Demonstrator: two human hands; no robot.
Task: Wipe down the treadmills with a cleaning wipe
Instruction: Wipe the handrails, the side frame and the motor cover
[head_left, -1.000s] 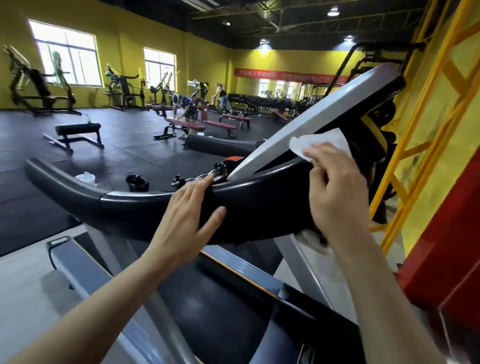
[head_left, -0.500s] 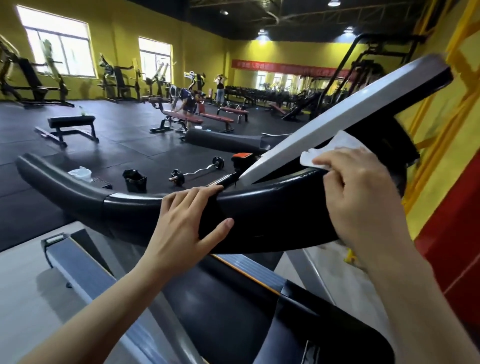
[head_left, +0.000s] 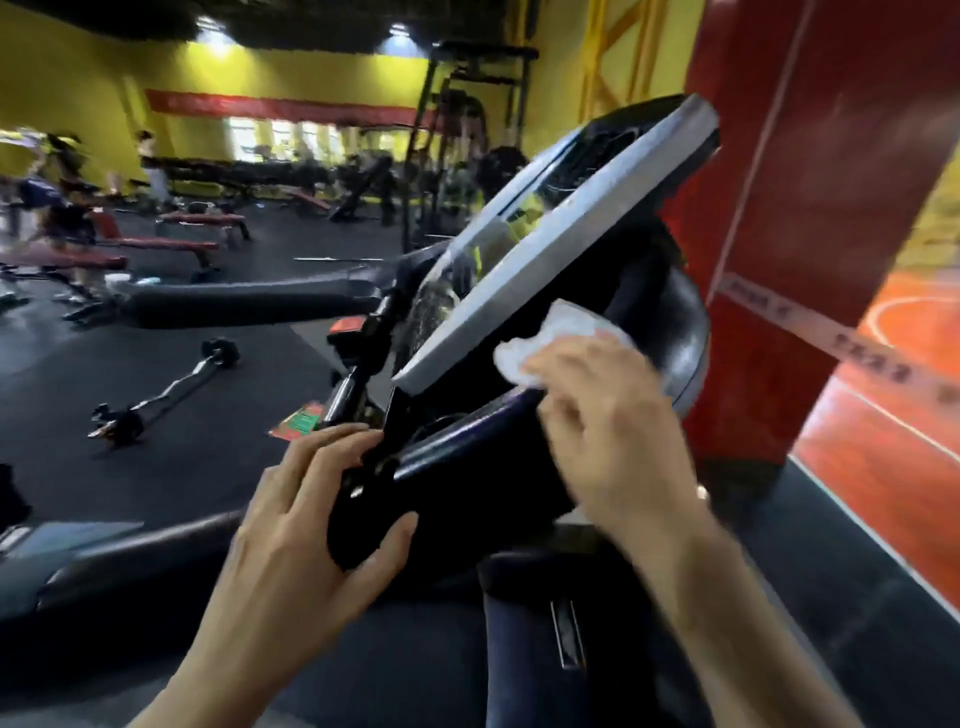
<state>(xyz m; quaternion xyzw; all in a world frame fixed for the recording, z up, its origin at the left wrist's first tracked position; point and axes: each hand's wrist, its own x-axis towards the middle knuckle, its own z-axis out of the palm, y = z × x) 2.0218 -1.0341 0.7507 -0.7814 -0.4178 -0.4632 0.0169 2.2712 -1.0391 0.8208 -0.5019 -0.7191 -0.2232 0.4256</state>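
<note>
A black treadmill fills the middle of the view, with a tilted grey-framed console (head_left: 561, 228) above a curved black handrail (head_left: 467, 457). My right hand (head_left: 608, 421) presses a crumpled white cleaning wipe (head_left: 550, 338) against the black housing just under the console's lower edge. The fingers cover part of the wipe. My left hand (head_left: 306, 525) holds the handrail at its middle, fingers over the top and thumb underneath. The frame is blurred by motion.
A red pillar (head_left: 810, 208) stands close on the right, with an orange floor beyond it. A barbell (head_left: 166, 389) lies on the black gym floor to the left. Red benches (head_left: 171, 244) and several people are further back by the yellow wall.
The view has swung right, bringing the red pillar into sight. My right hand with the wipe has slid lower under the console. My left hand stays on the handrail.
</note>
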